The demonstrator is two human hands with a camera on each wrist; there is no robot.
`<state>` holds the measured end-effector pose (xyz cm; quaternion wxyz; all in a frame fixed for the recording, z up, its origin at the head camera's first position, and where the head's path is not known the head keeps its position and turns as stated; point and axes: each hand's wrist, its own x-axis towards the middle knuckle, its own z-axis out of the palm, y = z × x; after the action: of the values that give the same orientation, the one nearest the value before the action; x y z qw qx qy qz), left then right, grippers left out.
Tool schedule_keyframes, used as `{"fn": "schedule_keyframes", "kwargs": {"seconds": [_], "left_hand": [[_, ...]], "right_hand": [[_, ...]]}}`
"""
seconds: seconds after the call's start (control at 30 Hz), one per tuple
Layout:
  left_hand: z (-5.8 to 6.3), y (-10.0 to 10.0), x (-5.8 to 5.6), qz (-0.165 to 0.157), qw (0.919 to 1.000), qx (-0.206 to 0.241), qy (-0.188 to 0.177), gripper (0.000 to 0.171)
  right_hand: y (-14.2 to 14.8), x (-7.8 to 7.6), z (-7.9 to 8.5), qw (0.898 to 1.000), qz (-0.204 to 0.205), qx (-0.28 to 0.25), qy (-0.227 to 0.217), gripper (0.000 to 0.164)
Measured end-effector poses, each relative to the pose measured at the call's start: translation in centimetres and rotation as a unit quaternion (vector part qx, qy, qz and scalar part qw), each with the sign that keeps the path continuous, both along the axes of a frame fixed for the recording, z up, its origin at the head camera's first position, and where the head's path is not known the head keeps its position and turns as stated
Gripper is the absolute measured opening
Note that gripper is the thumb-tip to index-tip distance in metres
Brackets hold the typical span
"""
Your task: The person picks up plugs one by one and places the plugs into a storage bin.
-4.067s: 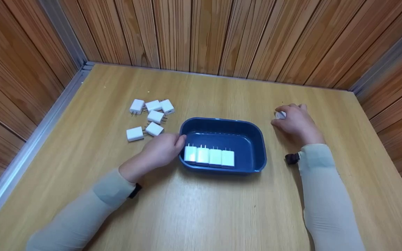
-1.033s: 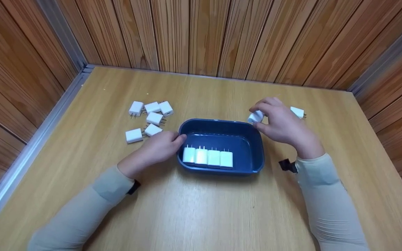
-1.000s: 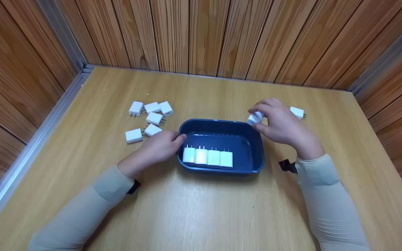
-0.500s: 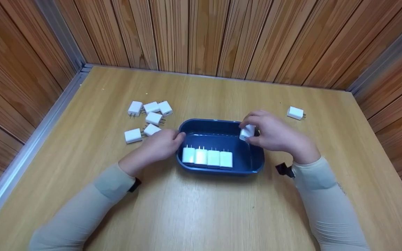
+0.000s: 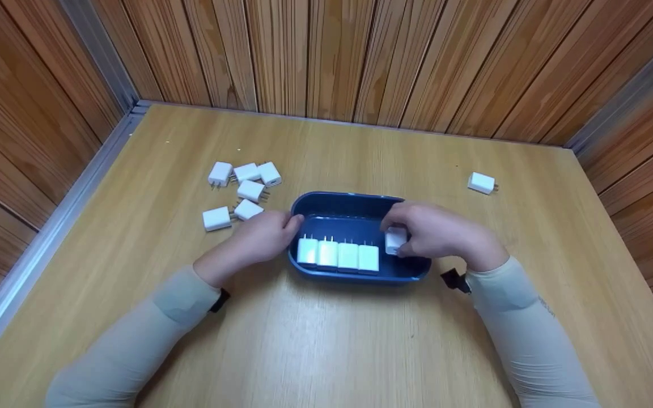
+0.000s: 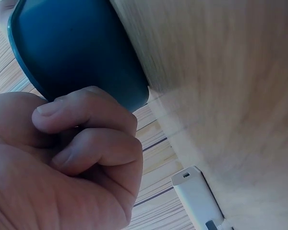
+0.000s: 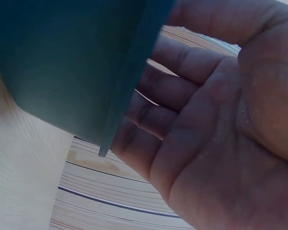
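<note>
In the head view a dark blue plastic tub [image 5: 338, 226] sits mid-table, with a row of several white chargers [image 5: 327, 254] along its near wall, prongs toward the far side. My left hand [image 5: 261, 238] pinches the tub's left rim, thumb over the edge; the left wrist view shows its other fingers [image 6: 98, 148] curled beneath the rim. My right hand [image 5: 431, 231] reaches over the right rim and pinches a white charger [image 5: 394, 241] inside the tub, just right of the row. In the right wrist view the tub wall [image 7: 72, 62] hides that hand's fingertips and the charger.
Several loose white chargers [image 5: 251, 191] lie in a cluster left of the tub, one partly behind my left hand. A single charger [image 5: 481, 182] lies at the back right. Wood-panelled walls [image 5: 332, 56] border the wooden table [image 5: 326, 340].
My right hand has carried a charger from the back right, over the tub's rim and down inside beside the row. My left hand keeps its hold on the left rim.
</note>
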<state>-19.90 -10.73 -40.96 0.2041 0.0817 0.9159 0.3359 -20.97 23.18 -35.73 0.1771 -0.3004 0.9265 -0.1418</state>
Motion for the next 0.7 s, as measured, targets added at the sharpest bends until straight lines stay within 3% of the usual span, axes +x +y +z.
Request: {"fn": "schedule_keyframes", "kwargs": {"seconds": [0.7], "left_hand": [[0.0,0.1,0.0,0.003,0.9999,-0.002,-0.013,0.052]], "right_hand": [[-1.1,0.3,-0.7,0.999,0.024,0.03,-0.009,0.043]]}}
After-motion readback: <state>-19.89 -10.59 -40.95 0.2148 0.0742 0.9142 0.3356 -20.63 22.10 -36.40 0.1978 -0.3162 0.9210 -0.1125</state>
